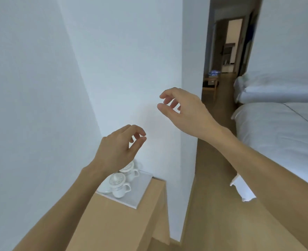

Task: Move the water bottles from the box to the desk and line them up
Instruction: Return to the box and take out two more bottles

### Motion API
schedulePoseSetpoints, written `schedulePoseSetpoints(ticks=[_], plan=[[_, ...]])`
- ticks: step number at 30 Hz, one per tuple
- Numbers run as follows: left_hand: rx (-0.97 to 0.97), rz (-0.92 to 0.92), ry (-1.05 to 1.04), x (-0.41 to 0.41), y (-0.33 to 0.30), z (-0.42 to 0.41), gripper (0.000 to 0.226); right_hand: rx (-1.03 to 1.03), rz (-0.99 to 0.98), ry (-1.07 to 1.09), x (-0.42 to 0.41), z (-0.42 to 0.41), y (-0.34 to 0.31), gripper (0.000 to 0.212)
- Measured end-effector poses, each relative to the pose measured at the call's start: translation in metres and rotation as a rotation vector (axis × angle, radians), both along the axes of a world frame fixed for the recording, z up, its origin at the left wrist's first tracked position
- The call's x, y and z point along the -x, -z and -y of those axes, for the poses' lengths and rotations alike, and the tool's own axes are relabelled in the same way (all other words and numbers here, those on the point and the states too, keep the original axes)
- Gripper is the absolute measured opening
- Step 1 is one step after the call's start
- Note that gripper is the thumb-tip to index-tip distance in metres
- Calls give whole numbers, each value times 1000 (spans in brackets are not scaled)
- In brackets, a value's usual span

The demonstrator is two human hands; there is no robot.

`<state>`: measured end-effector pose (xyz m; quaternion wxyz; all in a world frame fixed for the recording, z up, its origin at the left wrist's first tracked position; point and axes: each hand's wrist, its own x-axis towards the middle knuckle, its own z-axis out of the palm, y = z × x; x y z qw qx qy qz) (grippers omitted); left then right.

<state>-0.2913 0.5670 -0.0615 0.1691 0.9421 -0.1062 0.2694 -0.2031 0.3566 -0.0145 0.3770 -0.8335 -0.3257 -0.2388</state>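
The white wall (113,60) fills nearly everything ahead of both my hands, with its outer corner running down just past my right hand (185,111). Beyond that hand and off to its right lies the bed (279,127) with its white bedding, and a strip of wooden floor (216,205) runs under my right forearm toward a doorway (227,51) further on. Below my left hand (117,147) is the wooden desk (124,223), its narrow end butting the wall. On it, right under my left wrist, sits a pale tray (140,194) carrying two lidded white cups (119,185). Neither the box nor any water bottle is in sight, so I cannot tell which way they lie from my hands or which hand is nearer; I judge I must turn and find them first. The desk, where the bottles should end up, is nearer my left hand, and the tray takes up its far end, so a row would have to sit on the bare wood nearer to me. Both hands hang in the air holding nothing, fingers loosely curled, thumb and forefinger close but gripping no object.
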Motion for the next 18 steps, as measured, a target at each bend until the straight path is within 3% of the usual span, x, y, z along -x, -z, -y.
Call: schedulePoseSetpoints(ticks=[5, 9, 18], plan=[[167, -74, 284, -106, 7, 84, 6, 1, -16, 199, -63, 94, 7, 30], [171, -92, 438, -194, 13, 154, 6, 14, -18, 329, -120, 156, 5, 28], [281, -190, 610, -376, 36, 286, 9, -6, -40, 554, -237, 273, -10, 25]])
